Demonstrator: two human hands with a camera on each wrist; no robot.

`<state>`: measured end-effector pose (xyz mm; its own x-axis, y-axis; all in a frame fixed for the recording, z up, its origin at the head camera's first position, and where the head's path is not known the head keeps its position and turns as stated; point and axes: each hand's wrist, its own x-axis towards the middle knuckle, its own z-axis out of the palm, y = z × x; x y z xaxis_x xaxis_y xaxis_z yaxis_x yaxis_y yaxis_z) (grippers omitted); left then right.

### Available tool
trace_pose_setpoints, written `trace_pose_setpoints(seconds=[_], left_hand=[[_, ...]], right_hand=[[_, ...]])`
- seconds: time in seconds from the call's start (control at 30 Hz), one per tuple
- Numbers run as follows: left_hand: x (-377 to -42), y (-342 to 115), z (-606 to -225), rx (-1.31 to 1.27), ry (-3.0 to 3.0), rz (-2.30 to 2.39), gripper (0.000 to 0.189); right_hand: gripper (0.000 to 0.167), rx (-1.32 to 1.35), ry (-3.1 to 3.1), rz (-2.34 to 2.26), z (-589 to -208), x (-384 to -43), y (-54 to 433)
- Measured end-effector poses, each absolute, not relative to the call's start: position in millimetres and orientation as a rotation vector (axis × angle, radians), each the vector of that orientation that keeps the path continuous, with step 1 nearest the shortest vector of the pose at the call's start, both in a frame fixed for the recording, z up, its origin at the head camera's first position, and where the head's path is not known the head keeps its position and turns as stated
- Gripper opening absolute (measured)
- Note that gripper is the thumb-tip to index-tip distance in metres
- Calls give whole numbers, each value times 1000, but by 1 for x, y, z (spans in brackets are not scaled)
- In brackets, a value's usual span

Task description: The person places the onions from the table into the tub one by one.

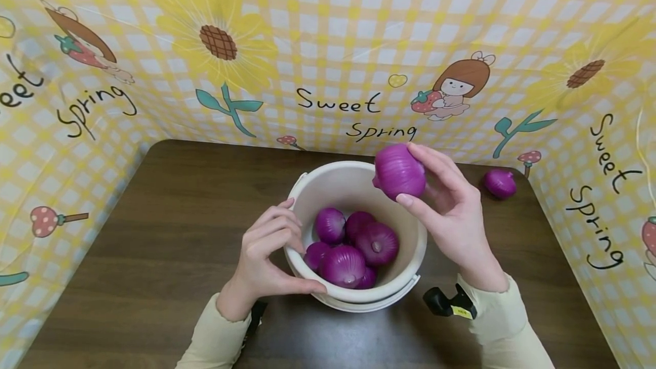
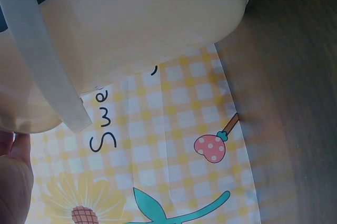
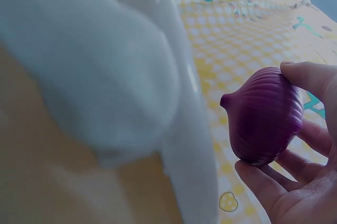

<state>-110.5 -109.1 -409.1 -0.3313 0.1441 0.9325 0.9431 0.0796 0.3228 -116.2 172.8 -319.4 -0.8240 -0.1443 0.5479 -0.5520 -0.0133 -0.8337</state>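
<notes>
A white bucket [image 1: 421, 252] stands on the table with several purple onions [image 1: 342, 266] inside it. My left hand [image 1: 269, 249] grips its rim on the left, thumb along the front edge and fingers over the side. Above the far right part of the rim, my right hand [image 1: 456, 209] holds another purple onion [image 1: 400, 171] between thumb and fingers. In the right wrist view that held onion [image 3: 266, 116] shows its pointed stem end toward the bucket [image 3: 195, 129]. The left wrist view catches the bucket's outer wall [image 2: 147, 24] and part of the left hand [image 2: 15, 182].
One more purple onion [image 1: 500, 183] lies on the dark wooden table [image 1: 154, 244] near its back right corner. A yellow checked cloth [image 1: 328, 44] with printed flowers and lettering rises around the back and both sides. The bucket's handle [image 1: 379, 304] hangs down at the front.
</notes>
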Motion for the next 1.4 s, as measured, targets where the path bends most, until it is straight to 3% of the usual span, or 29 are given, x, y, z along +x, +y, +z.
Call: trace_pose_setpoints(seconds=[1.4], left_hand=[[-110,-109,-408,-1098,-1615,-1314,55]], right_hand=[[67,885,-2368,1727,-334,-112,145]])
